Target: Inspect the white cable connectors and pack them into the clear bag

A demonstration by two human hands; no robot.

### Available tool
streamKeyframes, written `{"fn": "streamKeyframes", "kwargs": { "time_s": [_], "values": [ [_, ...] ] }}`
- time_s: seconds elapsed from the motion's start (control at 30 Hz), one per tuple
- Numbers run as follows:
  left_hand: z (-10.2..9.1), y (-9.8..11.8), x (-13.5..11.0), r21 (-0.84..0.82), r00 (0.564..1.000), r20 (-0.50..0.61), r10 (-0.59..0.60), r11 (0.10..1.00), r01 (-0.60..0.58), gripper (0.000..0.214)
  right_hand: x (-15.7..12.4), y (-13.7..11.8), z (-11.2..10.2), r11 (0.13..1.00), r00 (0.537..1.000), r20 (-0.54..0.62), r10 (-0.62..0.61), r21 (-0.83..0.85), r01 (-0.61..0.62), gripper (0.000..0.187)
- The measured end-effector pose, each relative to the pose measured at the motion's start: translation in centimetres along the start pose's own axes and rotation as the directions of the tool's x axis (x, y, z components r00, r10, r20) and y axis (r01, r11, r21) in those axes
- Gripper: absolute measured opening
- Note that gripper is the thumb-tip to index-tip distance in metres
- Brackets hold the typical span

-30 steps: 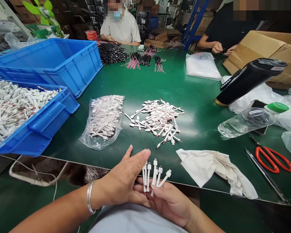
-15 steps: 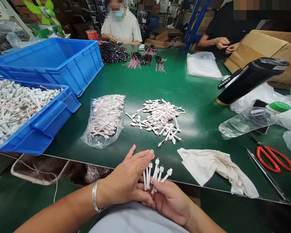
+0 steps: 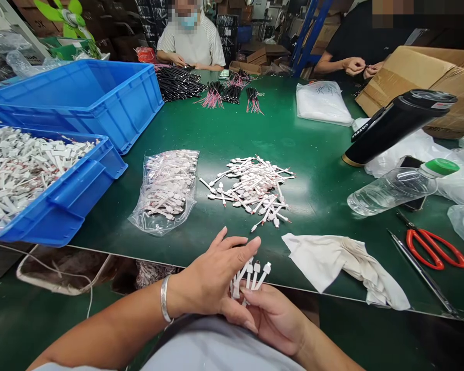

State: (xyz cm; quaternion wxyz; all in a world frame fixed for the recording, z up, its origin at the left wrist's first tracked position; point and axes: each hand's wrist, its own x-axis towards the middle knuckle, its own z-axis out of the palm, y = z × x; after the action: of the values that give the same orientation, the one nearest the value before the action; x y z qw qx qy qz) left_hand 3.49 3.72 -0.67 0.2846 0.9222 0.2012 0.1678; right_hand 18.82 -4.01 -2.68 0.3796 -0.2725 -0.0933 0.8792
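Note:
Several short white cables with small USB-type plugs (image 3: 262, 275) fan upward from my right hand (image 3: 277, 315), pinched between its thumb and fingers. My left hand (image 3: 206, 275), with a silver bangle at its wrist, is open over the left side of these cables, its fingers stretched out and thumb apart. It hides some of them, and whether it touches them I cannot tell. Beyond the hands lies a loose pile of similar white cables (image 3: 257, 185). Left of that pile, a clear plastic bag (image 3: 139, 219) holds many more.
Two blue crates (image 3: 112, 103) stand at left, the nearer full of white pieces. To the right lie a white cloth (image 3: 332, 257), tweezers (image 3: 421, 273), red-handled scissors (image 3: 435, 250), a water bottle (image 3: 390, 190) and a tilted black tumbler (image 3: 398, 126). Two people sit across the table.
My left hand has shifted slightly right across the held cables, and its fingers have spread, covering more of the plugs. My right hand keeps hold of the bunch.

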Motion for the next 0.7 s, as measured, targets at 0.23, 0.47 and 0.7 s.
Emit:
{"fn": "streamKeyframes", "kwargs": {
  "time_s": [0.23,0.47,0.7],
  "values": [
    [-1.3,0.5,-0.8,-0.040,0.999,-0.025,-0.029,0.999,0.028,0.103,-0.1,-0.1,-0.2,0.999,0.999,-0.004,0.035,-0.005,-0.035,0.031],
    [-2.8,0.5,-2.5,-0.028,0.963,-0.179,-0.202,0.979,0.200,0.052,-0.1,0.0,-0.7,0.997,0.996,-0.036,0.079,-0.001,-0.079,0.037],
    [-1.6,2.0,-3.9,-0.015,0.929,-0.256,-0.267,0.962,0.272,0.016,0.0,0.2,-0.8,0.998,0.998,-0.006,0.061,0.006,-0.061,0.040]
  ]
}}
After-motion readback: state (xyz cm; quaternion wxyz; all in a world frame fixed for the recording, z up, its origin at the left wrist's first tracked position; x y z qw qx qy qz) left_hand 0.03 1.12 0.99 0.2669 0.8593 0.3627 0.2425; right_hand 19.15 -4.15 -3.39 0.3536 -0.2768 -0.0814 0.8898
